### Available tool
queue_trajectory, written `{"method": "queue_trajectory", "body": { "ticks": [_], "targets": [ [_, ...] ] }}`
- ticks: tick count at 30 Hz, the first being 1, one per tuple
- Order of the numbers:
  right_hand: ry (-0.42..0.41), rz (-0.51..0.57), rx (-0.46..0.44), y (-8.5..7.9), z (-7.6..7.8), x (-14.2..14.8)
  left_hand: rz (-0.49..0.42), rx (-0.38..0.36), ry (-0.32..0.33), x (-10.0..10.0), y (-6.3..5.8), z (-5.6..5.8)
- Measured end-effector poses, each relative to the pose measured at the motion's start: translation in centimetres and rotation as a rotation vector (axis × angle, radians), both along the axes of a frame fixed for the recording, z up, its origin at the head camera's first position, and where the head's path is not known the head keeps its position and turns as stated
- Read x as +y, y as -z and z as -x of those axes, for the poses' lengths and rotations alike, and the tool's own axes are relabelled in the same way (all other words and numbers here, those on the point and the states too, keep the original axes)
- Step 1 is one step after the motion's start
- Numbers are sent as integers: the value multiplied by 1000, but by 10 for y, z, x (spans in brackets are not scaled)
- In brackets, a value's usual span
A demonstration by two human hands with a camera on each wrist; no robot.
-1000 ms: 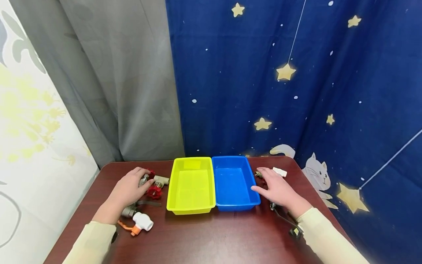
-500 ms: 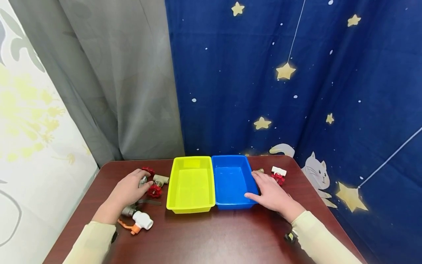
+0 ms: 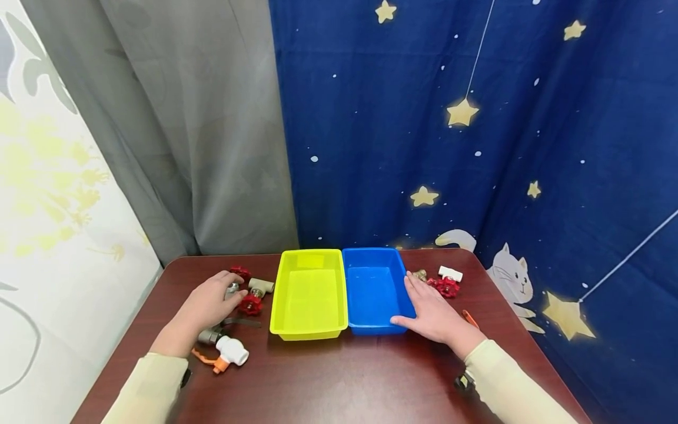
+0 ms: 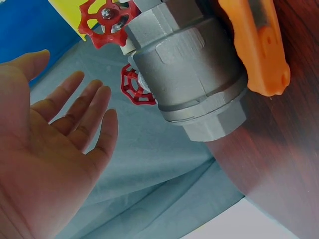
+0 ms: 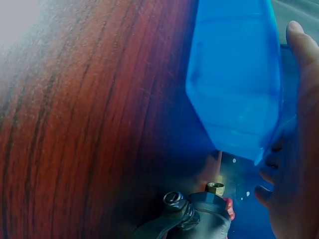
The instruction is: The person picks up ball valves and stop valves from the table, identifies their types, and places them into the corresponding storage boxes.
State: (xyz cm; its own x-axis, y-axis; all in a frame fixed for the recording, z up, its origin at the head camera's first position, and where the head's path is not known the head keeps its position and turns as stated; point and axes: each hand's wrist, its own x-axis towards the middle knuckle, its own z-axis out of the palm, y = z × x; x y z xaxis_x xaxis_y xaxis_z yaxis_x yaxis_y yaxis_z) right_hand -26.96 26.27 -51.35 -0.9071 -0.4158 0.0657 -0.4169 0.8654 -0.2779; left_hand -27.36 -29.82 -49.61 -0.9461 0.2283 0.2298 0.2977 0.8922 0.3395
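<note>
My left hand [image 3: 206, 303] is over the valves at the table's left, fingers relaxed and apart. In the left wrist view a grey metal valve body [image 4: 192, 69] stands beyond the fingertips, with an orange handle [image 4: 261, 50] beside it. Red handwheels [image 3: 251, 304] show just right of that hand, one on a beige valve [image 3: 261, 287]. My right hand [image 3: 431, 312] lies along the right rim of the blue tray [image 3: 371, 330], its fingers straight and the thumb over the near corner. A dark-levered valve [image 5: 202, 219] sits below it in the right wrist view.
A yellow tray [image 3: 307, 335] stands against the blue one's left side. A white valve with an orange lever [image 3: 232, 351] lies near the left forearm. Red handwheels [image 3: 446, 287], a brass fitting [image 3: 421, 275] and a white fitting [image 3: 450, 273] lie right of the blue tray.
My right hand has moved left from over the right-hand valves to the blue tray's rim, uncovering the red handwheels there. The left hand has stayed in place.
</note>
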Motion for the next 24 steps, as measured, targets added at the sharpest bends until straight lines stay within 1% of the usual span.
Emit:
{"method": "queue_trajectory", "body": {
  "ticks": [6,11,21,24],
  "targets": [
    [7,-3,-16,5,1,0,-3,1,3,1,-3,2],
    [4,2,-10,5,0,-1,-3,2,6,1,-3,5],
    [13,18,-25,8,0,0,4,28,52,-9,0,15],
    [11,20,-27,9,0,0,20,22,62,-13,0,18]
  ]
}}
